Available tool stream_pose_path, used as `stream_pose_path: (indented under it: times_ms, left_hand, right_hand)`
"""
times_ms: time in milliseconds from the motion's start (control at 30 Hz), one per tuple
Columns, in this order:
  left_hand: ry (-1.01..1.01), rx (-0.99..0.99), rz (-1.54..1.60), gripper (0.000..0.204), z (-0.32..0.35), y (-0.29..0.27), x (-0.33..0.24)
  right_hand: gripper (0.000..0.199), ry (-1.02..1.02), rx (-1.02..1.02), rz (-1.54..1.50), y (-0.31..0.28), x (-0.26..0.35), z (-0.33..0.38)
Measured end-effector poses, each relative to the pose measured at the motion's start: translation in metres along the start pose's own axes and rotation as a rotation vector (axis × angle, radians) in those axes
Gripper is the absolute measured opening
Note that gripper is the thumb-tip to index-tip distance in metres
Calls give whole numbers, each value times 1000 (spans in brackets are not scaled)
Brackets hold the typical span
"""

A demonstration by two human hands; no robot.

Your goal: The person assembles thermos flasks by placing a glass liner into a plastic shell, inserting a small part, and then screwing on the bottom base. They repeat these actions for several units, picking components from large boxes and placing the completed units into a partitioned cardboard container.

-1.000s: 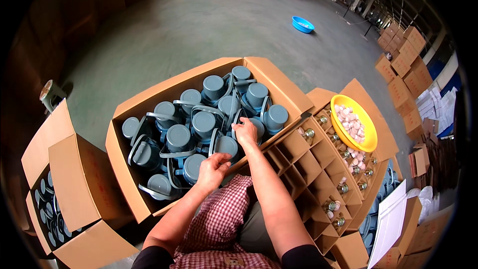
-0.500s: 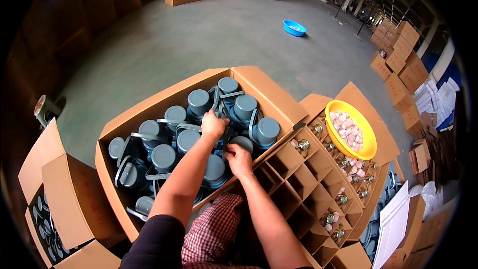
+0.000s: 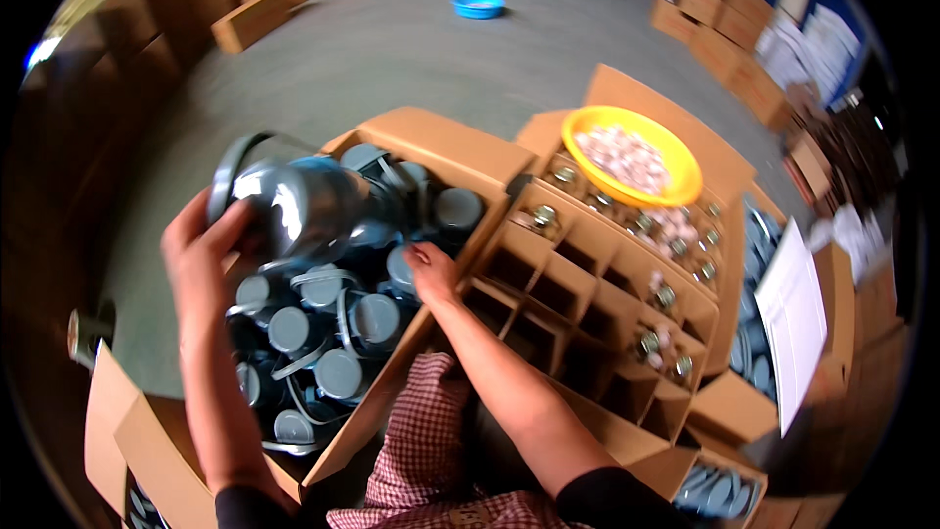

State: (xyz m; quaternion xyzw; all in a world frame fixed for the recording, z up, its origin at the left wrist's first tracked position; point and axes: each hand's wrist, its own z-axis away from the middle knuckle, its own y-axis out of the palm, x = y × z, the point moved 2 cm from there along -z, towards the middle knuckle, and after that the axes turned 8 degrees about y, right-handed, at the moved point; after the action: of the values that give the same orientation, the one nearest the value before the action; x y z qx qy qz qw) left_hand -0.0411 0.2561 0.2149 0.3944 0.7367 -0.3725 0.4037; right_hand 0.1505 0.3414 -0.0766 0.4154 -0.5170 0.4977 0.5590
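My left hand [image 3: 201, 235] grips a see-through bluish jar [image 3: 304, 211] with a grey carrying handle, raised and tipped sideways above the open carton [image 3: 431, 135]. The jar is blurred by motion. Inside that carton stand several more grey-lidded jars [image 3: 341, 374], their looped handles lying at various angles. My right hand [image 3: 433, 272] is at the carton's right side, its fingers closed on the edge of another grey-lidded jar [image 3: 399, 268]; the fingertips are partly hidden.
On the right, a divided carton [image 3: 578, 309] holds several small glass jars [image 3: 651, 341]. A yellow basin [image 3: 690, 171] of pale discs rests on its far part. Beyond are a white panel [image 3: 791, 318] and a blue basin [image 3: 478, 8] on the floor. Another open carton [image 3: 147, 436] stands lower left.
My left hand has lifted a jar out of the carton and moved left with it. My right hand has shifted slightly left in view. The view has swung rightward.
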Motion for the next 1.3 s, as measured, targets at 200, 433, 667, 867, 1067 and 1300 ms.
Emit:
stream_pose_path:
  times_ms: [200, 433, 667, 867, 1067, 1300]
  left_hand:
    - [785, 64, 7, 37, 151, -65, -52]
    - [748, 1430, -228, 44, 238, 6, -61]
    - [397, 1086, 82, 27, 260, 75, -8]
    - [471, 145, 304, 27, 193, 53, 2]
    - [-262, 306, 738, 82, 131, 138, 76]
    - [306, 670, 1084, 65, 105, 58, -21]
  right_hand:
    - [67, 219, 164, -798, -35, 58, 0]
    - [62, -186, 234, -870, -172, 122, 32]
    - [43, -291, 613, 89, -174, 168, 121]
    - [48, -260, 453, 240, -181, 184, 152]
    - [64, -658, 664, -79, -151, 199, 166]
    - [31, -61, 76, 517, -224, 50, 122]
